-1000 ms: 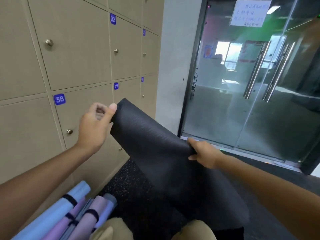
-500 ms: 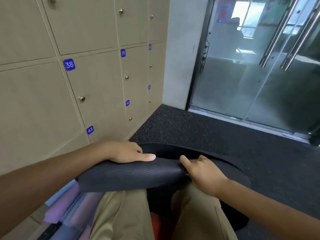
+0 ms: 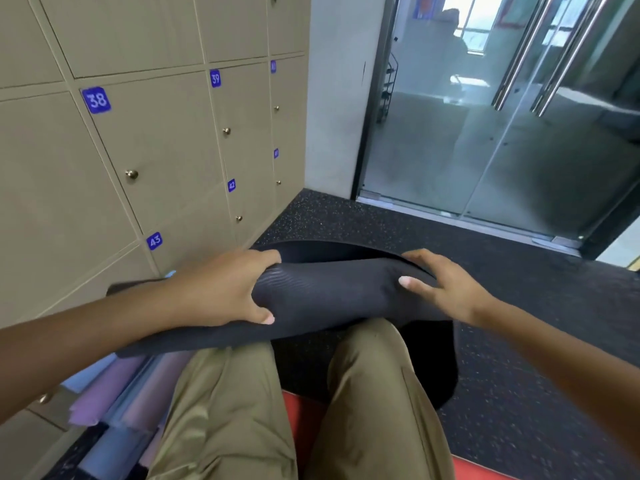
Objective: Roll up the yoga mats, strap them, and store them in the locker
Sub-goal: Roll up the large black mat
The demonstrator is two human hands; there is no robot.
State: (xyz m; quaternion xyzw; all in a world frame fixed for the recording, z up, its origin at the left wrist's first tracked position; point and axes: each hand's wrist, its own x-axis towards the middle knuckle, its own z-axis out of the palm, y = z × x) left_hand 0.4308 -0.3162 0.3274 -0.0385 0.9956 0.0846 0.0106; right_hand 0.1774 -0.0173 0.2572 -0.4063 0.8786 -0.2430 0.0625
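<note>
The black mat, held up as a hanging sheet 1 second ago, now lies across the person's thighs as a loose roll, its free length trailing onto the speckled floor. The left hand wraps around the roll, thumb under, fingers over; the right hand presses spread fingers on its far end. Rolling has started but looks slack, unstrapped. Finished pastel rolls lie at the lockers' base.
</note>
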